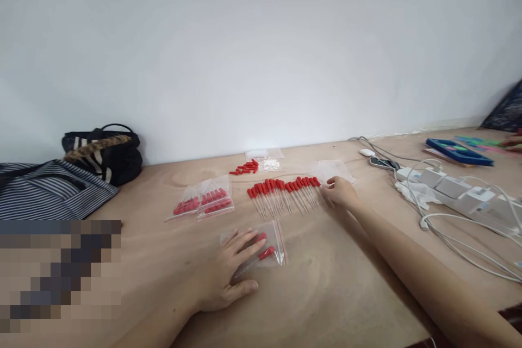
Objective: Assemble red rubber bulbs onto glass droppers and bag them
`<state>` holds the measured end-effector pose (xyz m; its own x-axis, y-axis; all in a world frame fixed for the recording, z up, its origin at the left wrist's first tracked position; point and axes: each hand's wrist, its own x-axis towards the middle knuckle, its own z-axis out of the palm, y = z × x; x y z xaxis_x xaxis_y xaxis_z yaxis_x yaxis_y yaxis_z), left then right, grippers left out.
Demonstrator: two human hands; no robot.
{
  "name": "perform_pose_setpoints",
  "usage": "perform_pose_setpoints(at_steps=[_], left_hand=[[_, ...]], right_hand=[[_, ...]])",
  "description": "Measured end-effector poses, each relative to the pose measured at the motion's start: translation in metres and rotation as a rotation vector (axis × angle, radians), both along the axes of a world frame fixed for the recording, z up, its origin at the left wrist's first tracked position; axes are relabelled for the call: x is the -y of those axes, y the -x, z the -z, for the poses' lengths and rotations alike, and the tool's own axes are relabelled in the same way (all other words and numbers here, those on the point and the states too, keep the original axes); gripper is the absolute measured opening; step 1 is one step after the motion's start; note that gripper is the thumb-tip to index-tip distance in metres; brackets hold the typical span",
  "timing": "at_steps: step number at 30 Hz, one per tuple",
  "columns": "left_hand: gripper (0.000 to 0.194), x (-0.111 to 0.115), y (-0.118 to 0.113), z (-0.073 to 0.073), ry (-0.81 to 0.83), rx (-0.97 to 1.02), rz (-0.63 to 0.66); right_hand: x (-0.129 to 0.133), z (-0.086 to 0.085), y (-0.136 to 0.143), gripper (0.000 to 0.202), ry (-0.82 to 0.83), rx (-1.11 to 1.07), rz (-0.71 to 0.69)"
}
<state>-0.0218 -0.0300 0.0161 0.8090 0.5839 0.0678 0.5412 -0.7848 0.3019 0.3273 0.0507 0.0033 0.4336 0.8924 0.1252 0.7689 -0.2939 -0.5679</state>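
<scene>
My left hand [228, 272] lies with its fingers spread on a clear zip bag [279, 239], which has a red edge strip. Inside this bag are droppers with red bulbs [267, 253], partly hidden by my fingers. A slanting row of glass droppers [281, 196] with red rubber bulbs spreads across the table ahead. At the right end of that row, my right hand [342, 194] has its fingertips closed around a dropper; its bulb is hidden by the fingers.
Filled zip bags [216, 198] lie left of the row. Loose red bulbs [244, 167] and glass tubes [269, 163] sit behind. A power strip [460, 196] with chargers and cables occupies the right. Bags [106, 152] stand left. Another person's hand [511, 141] shows far right by a blue tray [459, 152].
</scene>
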Motion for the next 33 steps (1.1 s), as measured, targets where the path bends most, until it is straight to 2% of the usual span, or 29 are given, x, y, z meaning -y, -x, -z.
perform_pose_setpoints(at_steps=[6,10,12,15,19,22,25,28,33], left_hand=[[0.063,0.000,-0.008,0.002,0.027,-0.017,0.043],[0.062,0.001,-0.011,0.000,0.039,0.003,0.021],[0.062,0.002,-0.012,0.000,0.042,0.007,0.011],[0.063,0.002,-0.011,0.001,0.047,0.022,-0.003],[0.067,0.002,-0.008,0.003,0.073,0.040,-0.051],[0.065,0.002,-0.007,0.006,0.083,0.048,-0.089],[0.059,0.003,-0.006,0.006,0.084,0.043,-0.102],[0.054,0.004,-0.007,0.005,0.079,0.042,-0.096],[0.054,0.004,-0.008,0.005,0.087,0.067,-0.118]], right_hand=[[-0.006,0.007,0.001,0.036,0.040,-0.073,-0.024],[-0.001,-0.004,0.001,0.045,0.006,-0.143,-0.081],[0.008,-0.010,0.005,0.050,-0.047,-0.235,-0.163],[0.030,-0.016,0.027,0.053,-0.177,-0.595,-0.365],[0.061,-0.010,0.071,0.057,-0.248,-0.992,-0.474],[0.074,-0.001,0.096,0.050,-0.204,-1.155,-0.541],[0.077,0.005,0.107,0.047,-0.146,-1.199,-0.605],[0.075,0.005,0.104,0.049,-0.131,-1.206,-0.605],[0.064,-0.005,0.080,0.056,-0.303,-1.159,-0.412]])
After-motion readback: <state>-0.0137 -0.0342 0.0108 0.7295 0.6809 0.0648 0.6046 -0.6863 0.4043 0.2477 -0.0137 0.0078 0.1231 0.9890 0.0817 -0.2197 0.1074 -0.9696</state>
